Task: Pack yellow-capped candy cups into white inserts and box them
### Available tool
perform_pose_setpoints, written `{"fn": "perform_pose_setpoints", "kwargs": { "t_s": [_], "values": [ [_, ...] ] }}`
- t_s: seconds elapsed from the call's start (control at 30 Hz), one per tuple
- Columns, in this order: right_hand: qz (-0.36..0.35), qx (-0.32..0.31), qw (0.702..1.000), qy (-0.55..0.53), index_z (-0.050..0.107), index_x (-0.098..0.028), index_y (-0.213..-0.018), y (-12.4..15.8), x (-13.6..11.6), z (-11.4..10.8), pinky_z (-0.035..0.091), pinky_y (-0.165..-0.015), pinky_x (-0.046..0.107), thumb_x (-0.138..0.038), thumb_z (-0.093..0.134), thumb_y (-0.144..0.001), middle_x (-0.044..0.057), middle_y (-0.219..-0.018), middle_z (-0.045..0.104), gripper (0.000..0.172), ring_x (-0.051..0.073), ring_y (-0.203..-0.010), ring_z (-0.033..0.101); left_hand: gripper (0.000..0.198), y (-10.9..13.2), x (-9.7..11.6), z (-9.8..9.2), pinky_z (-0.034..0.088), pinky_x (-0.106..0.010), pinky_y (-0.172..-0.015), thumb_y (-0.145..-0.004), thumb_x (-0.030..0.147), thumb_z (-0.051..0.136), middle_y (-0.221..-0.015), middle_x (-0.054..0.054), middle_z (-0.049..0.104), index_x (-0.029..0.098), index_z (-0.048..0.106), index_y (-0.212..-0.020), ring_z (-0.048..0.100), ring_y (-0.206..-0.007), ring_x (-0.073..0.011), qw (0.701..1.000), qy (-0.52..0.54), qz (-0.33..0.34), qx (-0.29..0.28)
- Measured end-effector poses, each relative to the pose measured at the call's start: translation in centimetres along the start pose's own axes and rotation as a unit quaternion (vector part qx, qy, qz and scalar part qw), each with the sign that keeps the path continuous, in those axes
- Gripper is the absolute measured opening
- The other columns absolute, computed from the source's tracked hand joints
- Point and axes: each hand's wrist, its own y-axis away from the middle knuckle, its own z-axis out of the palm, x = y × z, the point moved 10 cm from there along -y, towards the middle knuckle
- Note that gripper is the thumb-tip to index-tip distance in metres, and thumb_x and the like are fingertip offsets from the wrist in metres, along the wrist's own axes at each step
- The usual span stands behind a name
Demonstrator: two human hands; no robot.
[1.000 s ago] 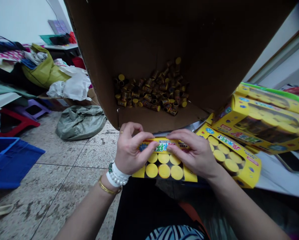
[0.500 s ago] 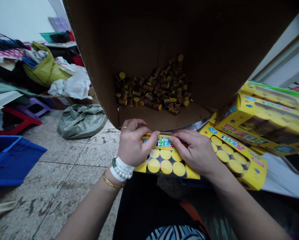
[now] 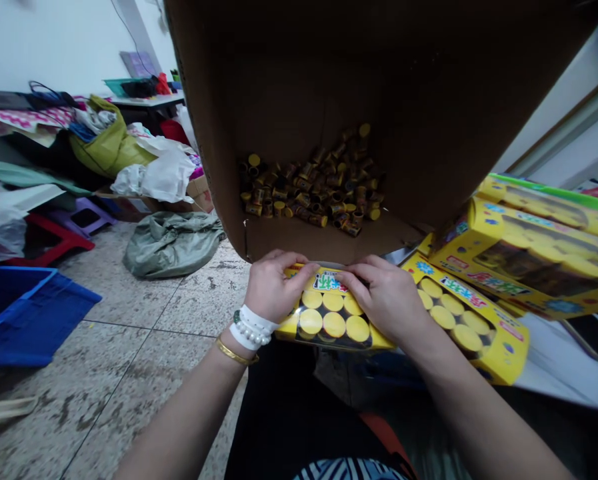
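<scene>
Between my two hands is a yellow window box (image 3: 333,325) filled with rows of yellow-lidded small cups. My left hand (image 3: 277,285) grips its upper left part, thumb on the printed top face and fingers over the far edge. On the upper right part, my right hand (image 3: 386,293) holds it the same way, its fingertips partly hidden behind the box. Just beyond, a large cardboard carton (image 3: 299,245) lies with its opening toward me. Inside is a heap of small cups (image 3: 319,190) with yellow lids.
To the right, a similar packed yellow box (image 3: 509,337) lies flat, with more packed boxes (image 3: 533,257) stacked beside it. A dark phone (image 3: 596,337) rests there too. On the floor at left are a blue crate (image 3: 33,317) and a grey-green sack (image 3: 171,243).
The box has tilted so that its near side now shows below the lids. Both hands stay on it. The view has shifted slightly, moving the surroundings rightward.
</scene>
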Motion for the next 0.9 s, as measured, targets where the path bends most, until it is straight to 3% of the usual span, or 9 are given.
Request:
{"fn": "perform_pose_setpoints", "kwargs": {
  "t_s": [0.3, 0.4, 0.5, 0.6, 0.77, 0.9],
  "values": [
    [0.008, 0.040, 0.999, 0.000, 0.078, -0.021, -0.078, 0.2, 0.2, -0.5, 0.048, -0.070, 0.032, -0.036, 0.061, -0.095, 0.003, -0.078, 0.074, 0.028, 0.019, -0.072, 0.068, 0.018, 0.3, -0.8, -0.6, 0.057, -0.035, -0.077, -0.088, 0.031, 0.063, -0.088, -0.005, 0.080, 0.021, 0.079, -0.087, 0.074, -0.082, -0.0213, 0.999, 0.029, -0.017, 0.029],
    [0.061, 0.048, 0.997, -0.017, 0.073, -0.021, -0.093, 0.1, 1.1, -0.7, 0.049, -0.070, 0.033, -0.038, 0.065, -0.091, 0.004, -0.082, 0.075, 0.019, 0.022, -0.076, 0.070, 0.018, 0.3, -1.6, -0.3, 0.058, -0.037, -0.078, -0.087, 0.030, 0.064, -0.086, -0.005, 0.080, 0.022, 0.080, -0.085, 0.074, -0.082, -0.0214, 0.998, 0.041, -0.037, 0.016],
    [0.112, 0.034, 0.993, -0.019, 0.065, -0.019, -0.110, 0.1, 1.8, -0.5, 0.048, -0.070, 0.035, -0.038, 0.070, -0.086, 0.005, -0.086, 0.076, 0.030, 0.025, -0.078, 0.070, 0.017, 0.1, -1.3, -0.7, 0.055, -0.042, -0.087, -0.086, 0.029, 0.066, -0.095, -0.008, 0.079, 0.021, 0.081, -0.084, 0.072, -0.093, -0.0240, 0.999, 0.014, -0.013, 0.042],
    [0.091, 0.025, 0.995, -0.025, 0.067, -0.020, -0.102, -0.1, 1.4, -0.3, 0.049, -0.072, 0.034, -0.037, 0.066, -0.089, 0.005, -0.091, 0.075, 0.021, 0.024, -0.082, 0.070, 0.015, 0.2, -0.5, -1.5, 0.055, -0.042, -0.084, -0.084, 0.030, 0.069, -0.090, -0.009, 0.075, 0.021, 0.080, -0.082, 0.069, -0.089, -0.0240, 0.996, -0.023, 0.015, 0.083],
    [0.048, 0.066, 0.996, -0.026, 0.069, -0.017, -0.107, 0.4, 1.0, -0.9, 0.051, -0.078, 0.036, -0.038, 0.063, -0.092, 0.008, -0.092, 0.074, 0.026, 0.024, -0.084, 0.069, 0.020, 0.2, 0.5, -1.6, 0.052, -0.041, -0.075, -0.084, 0.036, 0.070, -0.075, -0.007, 0.071, 0.018, 0.074, -0.076, 0.064, -0.074, -0.0229, 0.994, -0.075, 0.042, 0.067],
    [0.008, 0.084, 0.996, -0.010, 0.072, -0.019, -0.096, 0.6, 0.3, -1.2, 0.051, -0.083, 0.037, -0.038, 0.061, -0.094, 0.008, -0.093, 0.074, 0.023, 0.024, -0.088, 0.068, 0.022, 0.5, 1.6, -2.7, 0.050, -0.042, -0.076, -0.084, 0.036, 0.070, -0.078, -0.007, 0.064, 0.018, 0.072, -0.071, 0.060, -0.078, -0.0229, 0.985, -0.088, 0.092, 0.116]
  ]
}}
